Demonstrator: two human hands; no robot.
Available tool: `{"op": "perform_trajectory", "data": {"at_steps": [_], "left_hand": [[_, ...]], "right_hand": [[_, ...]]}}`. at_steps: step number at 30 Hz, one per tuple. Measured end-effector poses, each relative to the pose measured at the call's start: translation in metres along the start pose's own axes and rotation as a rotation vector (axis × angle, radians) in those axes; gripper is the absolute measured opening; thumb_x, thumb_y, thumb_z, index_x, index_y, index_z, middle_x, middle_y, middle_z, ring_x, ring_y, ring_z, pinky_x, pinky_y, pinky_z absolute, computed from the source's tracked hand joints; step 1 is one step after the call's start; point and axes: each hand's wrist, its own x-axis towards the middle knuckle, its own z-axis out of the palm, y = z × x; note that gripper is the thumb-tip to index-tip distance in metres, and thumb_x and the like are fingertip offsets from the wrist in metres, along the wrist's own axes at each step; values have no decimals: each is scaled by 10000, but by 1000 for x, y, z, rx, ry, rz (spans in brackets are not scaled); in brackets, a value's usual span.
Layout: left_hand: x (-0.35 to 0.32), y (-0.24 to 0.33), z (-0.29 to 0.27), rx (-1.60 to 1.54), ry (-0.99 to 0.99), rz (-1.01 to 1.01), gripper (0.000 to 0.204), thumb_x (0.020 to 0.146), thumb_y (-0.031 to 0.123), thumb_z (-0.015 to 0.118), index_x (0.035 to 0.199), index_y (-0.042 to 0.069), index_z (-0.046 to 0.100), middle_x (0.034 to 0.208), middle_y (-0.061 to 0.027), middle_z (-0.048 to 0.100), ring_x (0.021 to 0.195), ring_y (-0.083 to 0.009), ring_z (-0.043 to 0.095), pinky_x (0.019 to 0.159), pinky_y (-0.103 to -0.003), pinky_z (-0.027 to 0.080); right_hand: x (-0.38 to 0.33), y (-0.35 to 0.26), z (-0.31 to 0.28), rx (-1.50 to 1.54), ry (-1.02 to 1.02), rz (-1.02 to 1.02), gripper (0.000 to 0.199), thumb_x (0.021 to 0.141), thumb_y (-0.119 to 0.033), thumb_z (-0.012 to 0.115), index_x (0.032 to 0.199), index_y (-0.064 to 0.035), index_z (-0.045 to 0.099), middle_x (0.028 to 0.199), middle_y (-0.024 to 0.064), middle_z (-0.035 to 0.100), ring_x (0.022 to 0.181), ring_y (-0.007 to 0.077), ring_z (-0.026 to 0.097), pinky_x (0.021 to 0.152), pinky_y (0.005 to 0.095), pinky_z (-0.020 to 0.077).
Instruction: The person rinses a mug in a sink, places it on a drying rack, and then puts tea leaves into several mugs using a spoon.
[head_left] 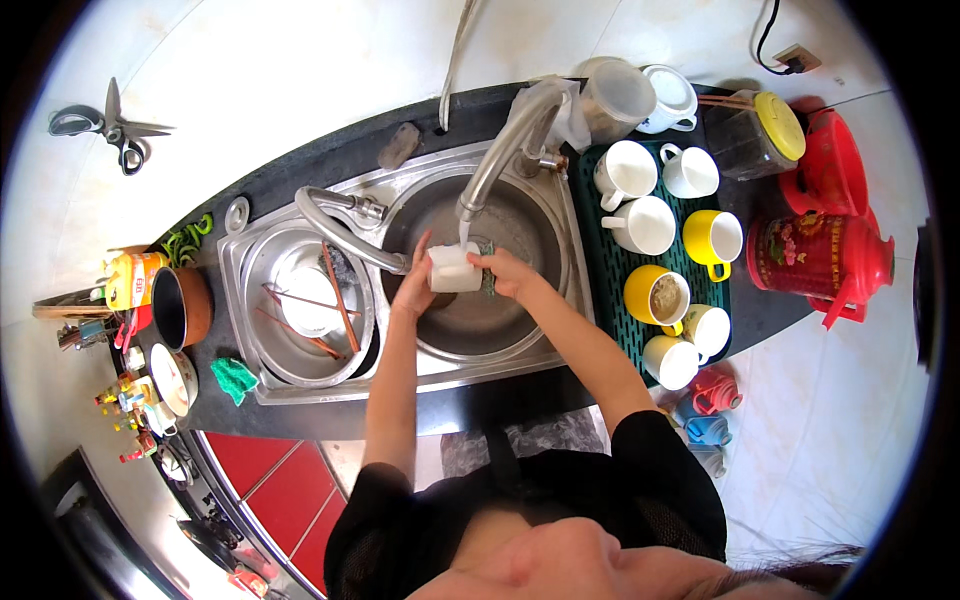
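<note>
A white cup [455,272] is held in both my hands over the right sink basin [525,335]. Water runs onto it from the large curved faucet [497,150]. My left hand [413,283] grips its left side, fingers pointing away from me. My right hand [508,273] closes on its right side, the fingers partly hidden. Beside my right fingers shows a small greenish patterned patch [488,272]; I cannot tell whether it is a cloth or something in the basin.
Left, a metal bowl [265,355] holds a white dish [308,300] and several chopsticks [340,290]. Right, a dark green rack [610,330] carries white and yellow mugs [714,238]. Beyond stands a red thermos [815,258]. A green cloth [233,380] lies on the counter. A second faucet [345,238] arches nearby.
</note>
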Motion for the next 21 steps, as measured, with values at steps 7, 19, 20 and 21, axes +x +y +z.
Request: {"op": "perform_trajectory", "data": {"at_steps": [7, 19, 20, 21], "left_hand": [[-4, -37, 10, -135, 319, 15, 531, 806, 287, 596, 1253, 149, 346, 1161, -68, 477, 1043, -246, 487, 824, -415, 435], [31, -21, 19, -317, 526, -248, 432, 776, 521, 540, 1019, 165, 567, 980, -48, 595, 930, -245, 558, 830, -461, 447], [33, -19, 20, -313, 533, -218, 431, 774, 523, 541, 1021, 171, 567, 984, -46, 593, 937, -244, 555, 825, -462, 448], [30, -16, 16, -318, 525, -196, 458, 791, 511, 532, 1031, 122, 555, 939, -40, 608, 856, -237, 578, 747, -415, 463]], "right_hand": [[23, 31, 27, -82, 276, -150, 310, 825, -139, 559, 1066, 49, 502, 1005, 150, 565, 925, 251, 564, 767, 351, 467], [38, -3, -18, -2720, -205, -1474, 380, 770, -70, 466, 1149, -41, 457, 1168, 123, 514, 1160, 294, 409, 1019, 321, 275], [36, 9, -14, -2350, 15, -1113, 368, 761, -76, 475, 1126, -31, 482, 1162, 126, 518, 1140, 269, 430, 1002, 322, 295], [7, 13, 41, -1953, 162, -771, 357, 753, -81, 485, 1104, -22, 506, 1155, 128, 522, 1120, 245, 451, 985, 324, 314]]}}
